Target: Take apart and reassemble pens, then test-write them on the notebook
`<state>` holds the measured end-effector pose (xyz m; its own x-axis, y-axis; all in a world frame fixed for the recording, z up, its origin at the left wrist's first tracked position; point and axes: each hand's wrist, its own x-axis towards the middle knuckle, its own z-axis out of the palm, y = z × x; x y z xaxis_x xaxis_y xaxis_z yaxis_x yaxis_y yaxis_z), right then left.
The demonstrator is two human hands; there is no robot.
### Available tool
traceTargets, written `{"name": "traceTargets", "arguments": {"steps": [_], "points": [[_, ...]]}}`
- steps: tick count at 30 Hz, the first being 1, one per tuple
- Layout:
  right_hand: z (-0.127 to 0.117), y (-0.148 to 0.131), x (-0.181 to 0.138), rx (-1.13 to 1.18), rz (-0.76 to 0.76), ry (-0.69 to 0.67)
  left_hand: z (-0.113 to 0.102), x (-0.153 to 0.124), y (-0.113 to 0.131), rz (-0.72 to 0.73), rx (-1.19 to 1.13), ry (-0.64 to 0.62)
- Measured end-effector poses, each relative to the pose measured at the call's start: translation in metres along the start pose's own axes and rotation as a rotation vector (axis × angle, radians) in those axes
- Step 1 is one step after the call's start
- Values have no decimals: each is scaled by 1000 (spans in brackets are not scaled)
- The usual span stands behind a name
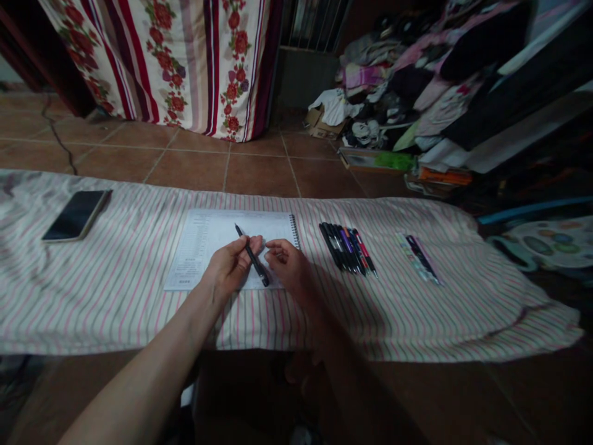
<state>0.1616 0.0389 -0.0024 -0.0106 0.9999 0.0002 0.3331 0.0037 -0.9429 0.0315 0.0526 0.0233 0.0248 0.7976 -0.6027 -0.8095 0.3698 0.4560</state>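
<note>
My left hand (pixel 230 266) pinches a black pen (pixel 251 255) between thumb and fingers, its tip pointing away over a spiral notebook (pixel 204 238). My right hand (pixel 290 267) hovers just right of the pen with fingers curled together near the pen's barrel; whether it holds anything is unclear. The notebook lies open on a striped cloth (pixel 115 290) covering a low table.
A row of several pens (pixel 348 247) lies right of the notebook, and a packaged pen (pixel 419 256) lies farther right. A dark phone (pixel 76 214) rests at the far left. Beyond are tiled floor (pixel 259 167), a floral sheet (pixel 185 62) and piled clothes (pixel 417 80).
</note>
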Motion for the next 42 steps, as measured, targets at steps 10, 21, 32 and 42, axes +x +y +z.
{"name": "traceTargets", "arguments": {"steps": [10,21,32,42], "points": [[2,-2,-8,-80,-204,-73,4,-3,-1,-81,-184,-5],[4,3,-6,119,-41,-231,-2,-3,1,94,-91,-28],[15,1,-10,-15,-22,-320,-9,-6,2,144,3,-87],[12,-7,-13,-189,-124,-278,-19,-9,8,154,285,-159]]}}
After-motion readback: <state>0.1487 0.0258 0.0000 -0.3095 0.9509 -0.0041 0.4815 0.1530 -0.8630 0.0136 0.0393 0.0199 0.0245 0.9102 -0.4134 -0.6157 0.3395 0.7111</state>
